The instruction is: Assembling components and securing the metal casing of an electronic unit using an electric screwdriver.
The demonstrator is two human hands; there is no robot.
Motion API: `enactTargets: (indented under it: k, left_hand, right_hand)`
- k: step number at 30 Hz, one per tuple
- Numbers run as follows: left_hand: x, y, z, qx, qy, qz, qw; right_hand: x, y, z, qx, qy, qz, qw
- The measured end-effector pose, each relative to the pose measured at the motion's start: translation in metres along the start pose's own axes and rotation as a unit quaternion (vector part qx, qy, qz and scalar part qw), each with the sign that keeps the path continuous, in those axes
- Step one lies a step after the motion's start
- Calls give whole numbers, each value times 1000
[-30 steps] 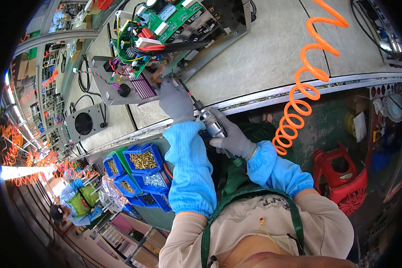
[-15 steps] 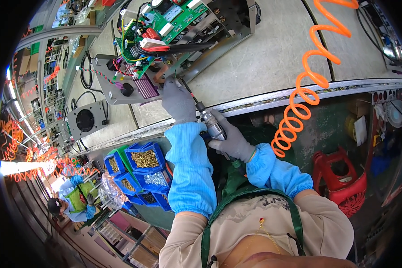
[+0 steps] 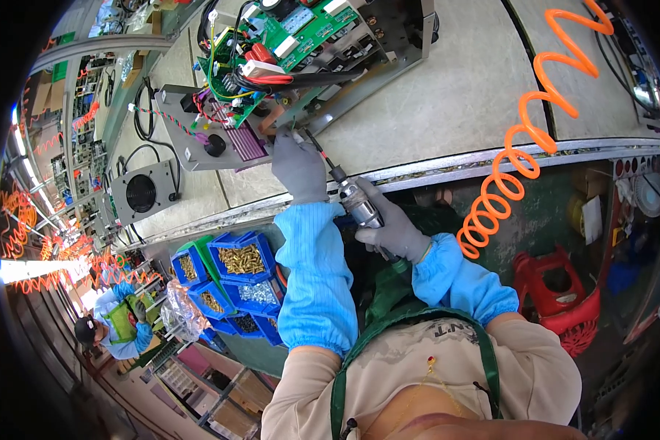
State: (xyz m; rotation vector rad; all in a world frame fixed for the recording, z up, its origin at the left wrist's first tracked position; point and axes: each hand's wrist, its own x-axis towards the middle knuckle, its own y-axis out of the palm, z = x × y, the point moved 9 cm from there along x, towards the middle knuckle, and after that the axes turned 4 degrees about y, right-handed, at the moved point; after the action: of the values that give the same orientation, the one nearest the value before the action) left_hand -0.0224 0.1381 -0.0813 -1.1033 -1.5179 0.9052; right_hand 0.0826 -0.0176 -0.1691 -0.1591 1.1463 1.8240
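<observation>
Shifted slightly rightward in view since half a second ago are both hands, the power driver (image 3: 359,204) and the green circuit board (image 3: 315,28) (their arrangement stays nearly the same). That board is with a metal chassis (image 3: 385,77) on the grey surface (image 3: 462,88).

Below the board, the gloved right hand (image 3: 396,226) wraps its fingers round the driver's silver body, which lies tilted, its bit (image 3: 320,149) pointing up toward the chassis's lower corner; whether the tip touches metal is too small to tell. Nearer the board, the gloved left hand (image 3: 299,165) has its fingers bunched at that corner, close beside the bit (I cannot tell whether they pinch anything).

Lower left of the board are a purple finned part (image 3: 247,144) near the left fingers and, farther out, a grey box with a round fan (image 3: 145,194). Well below it stand blue bins (image 3: 269,254) with brass-coloured pieces (image 3: 240,258). Right of it hangs an orange coiled hose (image 3: 507,165).
</observation>
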Motion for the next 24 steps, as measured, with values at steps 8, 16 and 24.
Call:
enactTargets:
  k: [8,16,24]
  left_hand:
    - [0,1,-4,-49,24,-27,998]
    - [0,2,-5,-38,25,-24,999]
    - [4,9,2,-69,8,-13,997]
  right_hand:
    - [-5,4,7,45,-38,-2,998]
    - [-8,5,12,37,-35,-6,999]
    - [-7,4,13,26,-34,-21,999]
